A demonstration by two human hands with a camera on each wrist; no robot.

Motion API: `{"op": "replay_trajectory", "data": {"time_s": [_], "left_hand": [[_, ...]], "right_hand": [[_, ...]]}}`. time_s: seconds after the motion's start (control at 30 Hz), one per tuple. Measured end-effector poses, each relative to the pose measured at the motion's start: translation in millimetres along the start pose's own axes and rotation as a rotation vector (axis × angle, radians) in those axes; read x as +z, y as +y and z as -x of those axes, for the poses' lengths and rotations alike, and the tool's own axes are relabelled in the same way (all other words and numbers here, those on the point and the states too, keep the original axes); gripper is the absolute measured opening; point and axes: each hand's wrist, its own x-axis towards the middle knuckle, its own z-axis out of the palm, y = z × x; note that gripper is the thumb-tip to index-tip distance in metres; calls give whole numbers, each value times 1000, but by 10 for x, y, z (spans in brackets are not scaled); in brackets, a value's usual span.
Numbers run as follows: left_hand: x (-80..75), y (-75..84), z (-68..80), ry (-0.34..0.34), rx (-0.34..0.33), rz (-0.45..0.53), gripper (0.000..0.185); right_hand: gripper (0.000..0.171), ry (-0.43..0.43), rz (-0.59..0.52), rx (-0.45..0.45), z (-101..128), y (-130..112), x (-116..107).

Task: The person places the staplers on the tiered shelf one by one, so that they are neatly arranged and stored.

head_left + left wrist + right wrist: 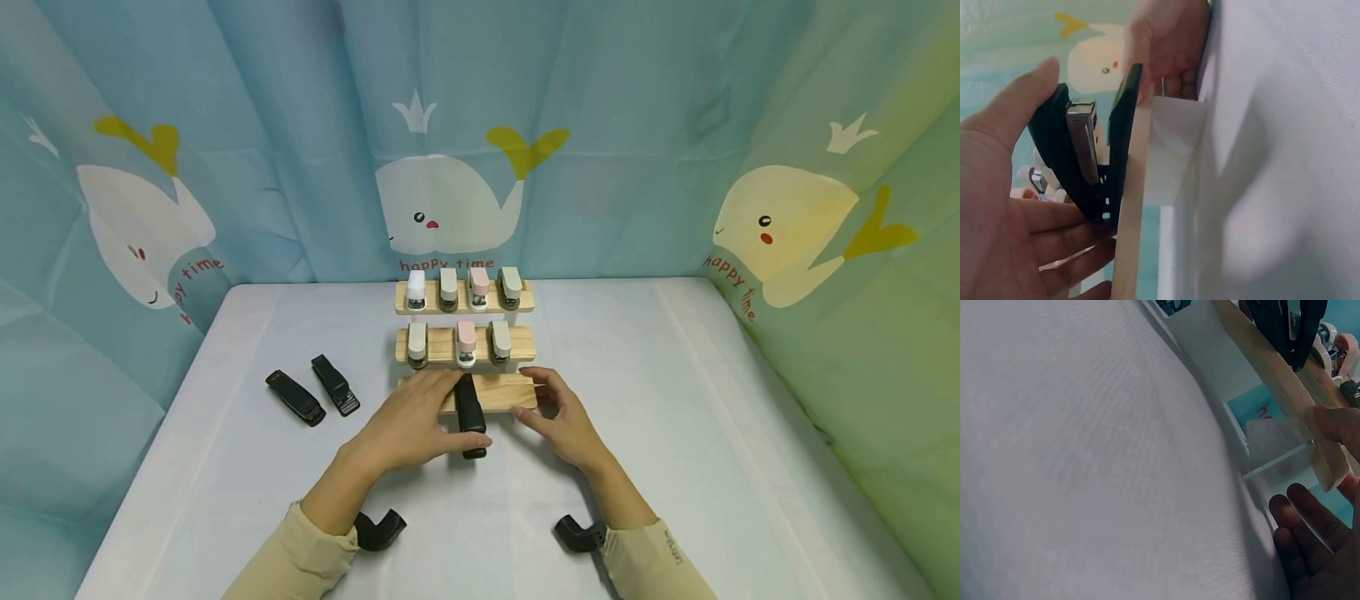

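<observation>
A black stapler [470,408] lies on the lowest wooden step of a tiered display rack [504,393], its front end jutting past the step's front edge. My left hand [412,418] holds it, thumb at the front end of its top arm and fingers near the hinge. In the left wrist view the stapler's top arm [1054,147] is tilted up from its base, showing the metal staple channel [1085,140]. At the rack's right end, my right hand [564,423] grips the lowest step [1300,403], thumb on its front edge and fingers behind.
Small pale and pink staplers stand on the middle step [442,343] and top step [463,298]. Two more black staplers, one outer [296,397] and one inner [336,385], lie left on the white table [675,400]. A whale-print curtain [637,167] encloses the back and sides.
</observation>
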Motion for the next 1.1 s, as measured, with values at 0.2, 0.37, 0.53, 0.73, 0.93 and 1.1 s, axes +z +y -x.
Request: {"op": "replay_trajectory", "data": {"time_s": [0.2, 0.37, 0.53, 0.73, 0.93, 1.1], "left_hand": [[17, 28, -6, 13, -12, -7, 102], [64, 30, -15, 26, -12, -2, 102], [82, 24, -21, 38, 1, -13, 102], [58, 4, -9, -10, 19, -41, 104], [41, -10, -4, -36, 21, -21, 103], [24, 5, 3, -54, -29, -10, 107]], "right_hand": [[61, 6, 5, 5, -5, -6, 1], [61, 7, 0, 3, -11, -4, 3], [61, 9, -2, -5, -16, 5, 3], [60, 14, 5, 2, -15, 0, 7], [60, 12, 12, 8, -11, 2, 6], [60, 7, 13, -6, -19, 8, 3]]}}
